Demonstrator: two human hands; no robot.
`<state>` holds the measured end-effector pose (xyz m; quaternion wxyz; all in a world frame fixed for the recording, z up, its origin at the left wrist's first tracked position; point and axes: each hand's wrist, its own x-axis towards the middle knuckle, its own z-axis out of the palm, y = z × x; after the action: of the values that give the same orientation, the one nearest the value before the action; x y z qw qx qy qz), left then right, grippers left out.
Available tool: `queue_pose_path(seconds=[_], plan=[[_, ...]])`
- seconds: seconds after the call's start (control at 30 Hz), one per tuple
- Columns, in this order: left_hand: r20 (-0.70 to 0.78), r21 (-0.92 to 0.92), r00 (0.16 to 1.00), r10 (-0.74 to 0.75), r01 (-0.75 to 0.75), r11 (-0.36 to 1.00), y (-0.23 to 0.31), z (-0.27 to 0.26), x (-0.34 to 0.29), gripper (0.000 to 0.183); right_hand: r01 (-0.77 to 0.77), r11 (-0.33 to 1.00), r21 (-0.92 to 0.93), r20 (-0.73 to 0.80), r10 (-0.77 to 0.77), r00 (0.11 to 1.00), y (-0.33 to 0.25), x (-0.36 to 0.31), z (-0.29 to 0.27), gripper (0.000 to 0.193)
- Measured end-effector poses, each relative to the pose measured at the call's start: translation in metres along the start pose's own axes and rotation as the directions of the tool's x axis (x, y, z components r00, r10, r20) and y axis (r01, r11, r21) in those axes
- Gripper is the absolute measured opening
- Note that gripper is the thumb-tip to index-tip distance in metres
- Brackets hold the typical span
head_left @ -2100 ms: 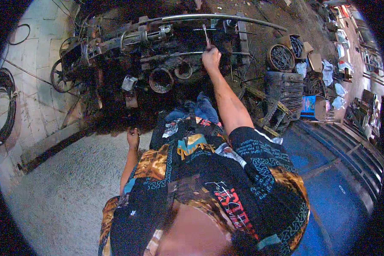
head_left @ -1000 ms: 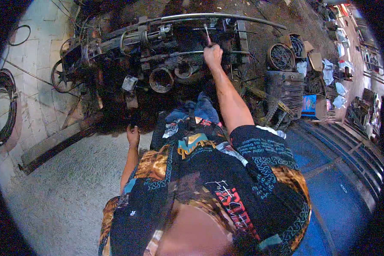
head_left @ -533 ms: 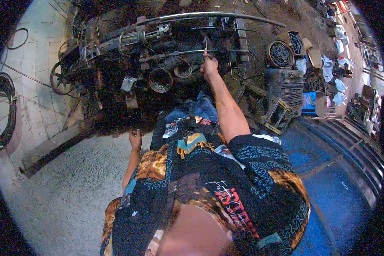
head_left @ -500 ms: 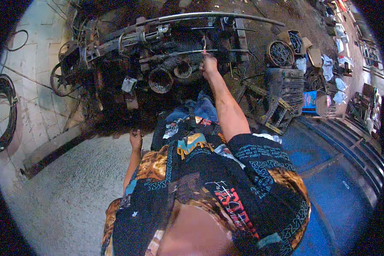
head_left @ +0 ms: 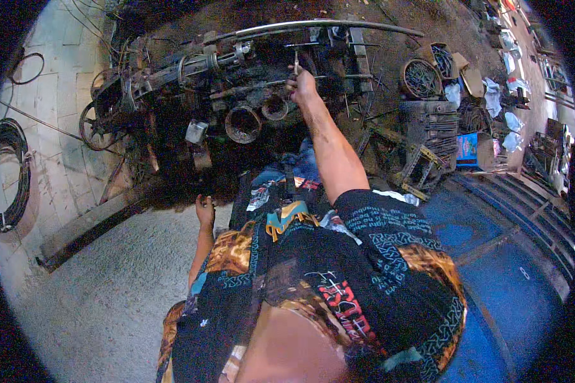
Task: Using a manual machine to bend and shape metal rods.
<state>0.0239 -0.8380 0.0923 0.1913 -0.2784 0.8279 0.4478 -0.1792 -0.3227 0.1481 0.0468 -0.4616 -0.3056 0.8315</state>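
I look straight down over my patterned shirt at a grimy metal machine of pipes, rings and bars. My right hand is stretched out over it and is closed around a thin metal tool that stands upright above my fist. Just left of that hand sit two round open cylinders. My left hand hangs low by my side, fingers loosely curled and holding nothing, near the machine's dark front edge.
A long curved metal bar runs across the top of the machine. Black cable coils lie on the tiled floor at left. A metal beam lies on the concrete. Scrap frames, a wire basket and a blue box crowd the right.
My right hand has stayed on the tool at the top of the machine, shifting only slightly. My left hand remains hanging at my side.
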Motion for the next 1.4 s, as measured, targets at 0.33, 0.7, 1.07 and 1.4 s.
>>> queue_pose_path(seconds=[0.33, 0.7, 1.07, 1.4], plan=[[0.106, -0.234, 0.976, -0.192, 0.212, 0.949, -0.054, -0.026, -0.002, 0.062, 0.432, 0.300, -0.851, 0.087, -0.731, 0.677, 0.030, -0.014, 0.004, 0.034], [0.041, 0.222, 0.972, 0.230, -0.233, 0.947, 0.010, -0.002, 0.003, 0.056, 0.354, 0.257, -0.899, 0.081, -0.699, 0.711, -0.030, -0.031, -0.024, 0.031], [0.036, 0.022, 0.998, -0.053, 0.052, 0.998, 0.022, 0.003, -0.015, 0.055, 0.196, 0.137, -0.971, 0.080, -0.586, 0.806, -0.025, -0.037, -0.040, 0.030], [0.053, -0.074, 0.998, -0.021, 0.025, 0.997, 0.009, 0.004, -0.007, 0.053, 0.325, 0.059, -0.944, 0.191, -0.705, 0.682, -0.013, -0.032, -0.055, 0.032]])
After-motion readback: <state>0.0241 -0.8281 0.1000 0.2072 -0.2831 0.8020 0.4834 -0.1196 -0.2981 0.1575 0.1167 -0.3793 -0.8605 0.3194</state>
